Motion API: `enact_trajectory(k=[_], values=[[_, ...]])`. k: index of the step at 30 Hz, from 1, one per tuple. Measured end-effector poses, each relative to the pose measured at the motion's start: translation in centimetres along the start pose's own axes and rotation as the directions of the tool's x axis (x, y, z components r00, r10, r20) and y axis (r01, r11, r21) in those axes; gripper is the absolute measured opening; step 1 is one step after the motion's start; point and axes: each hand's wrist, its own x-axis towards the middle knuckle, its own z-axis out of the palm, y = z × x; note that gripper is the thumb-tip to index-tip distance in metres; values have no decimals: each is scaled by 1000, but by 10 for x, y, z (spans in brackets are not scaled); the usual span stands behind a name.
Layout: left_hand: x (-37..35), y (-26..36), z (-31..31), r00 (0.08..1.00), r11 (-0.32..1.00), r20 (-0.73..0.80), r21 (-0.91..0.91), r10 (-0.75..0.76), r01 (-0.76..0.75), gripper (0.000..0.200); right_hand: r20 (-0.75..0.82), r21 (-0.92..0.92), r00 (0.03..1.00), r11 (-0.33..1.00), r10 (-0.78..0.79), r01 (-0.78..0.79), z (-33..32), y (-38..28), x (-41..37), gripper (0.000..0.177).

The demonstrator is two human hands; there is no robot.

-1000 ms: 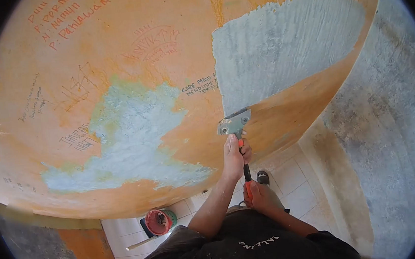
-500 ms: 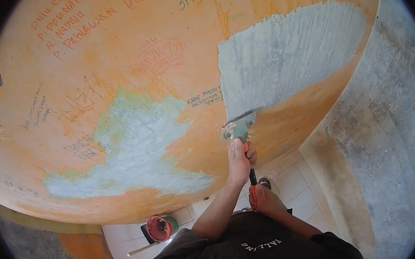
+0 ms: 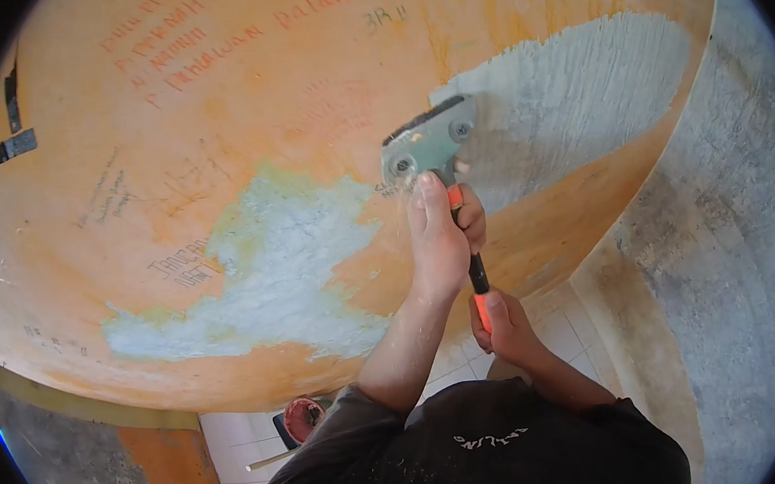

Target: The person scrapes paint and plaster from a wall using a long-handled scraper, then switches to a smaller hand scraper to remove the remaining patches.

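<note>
My left hand is wrapped round the upper handle of a wall scraper, just below its wide greenish-grey head. Lower down, my right hand grips the orange end of the black-and-orange handle. The dark blade edge lies over the orange painted wall, at the left border of a large scraped pale patch. Bits of paint cling around the head. Left of the scraper is a second, irregular bare patch with greenish edges.
Handwriting covers parts of the paint, and dark tape sticks at the far left. Below, a red bucket and a pale stick are on the white tiled floor. A rough grey surface curves along the right.
Both hands have moved the scraper upward, its blade going from the pale patch's lower corner to higher along its left border. The view has shifted slightly.
</note>
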Motion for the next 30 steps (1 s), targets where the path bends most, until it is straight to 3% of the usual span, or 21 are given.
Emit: enact_trajectory(k=[2, 6, 8, 14, 23, 30], values=[[2, 0, -2, 1000, 999, 23, 50, 10, -11, 47, 33, 37, 999, 999, 14, -15, -1, -2, 2, 61], [-10, -18, -14, 996, 996, 17, 15, -84, 84, 44, 74, 200, 994, 975, 80, -94, 0, 24, -14, 57], [-20, -35, -22, 989, 989, 31, -21, -143, 143, 45, 117, 280, 993, 958, 30, -62, -1, 46, -27, 52], [-49, -107, -54, 947, 946, 14, -38, -320, 321, 45, -40, 163, 985, 974, 168, -160, -24, 112, -55, 50], [-68, -133, -83, 923, 927, -92, -73, -373, 367, 46, -31, 176, 962, 949, 272, -263, -21, 144, -66, 52], [-68, -137, -88, 936, 938, -68, -32, -346, 344, 46, -65, 108, 960, 959, 271, -263, -18, 154, -64, 53]])
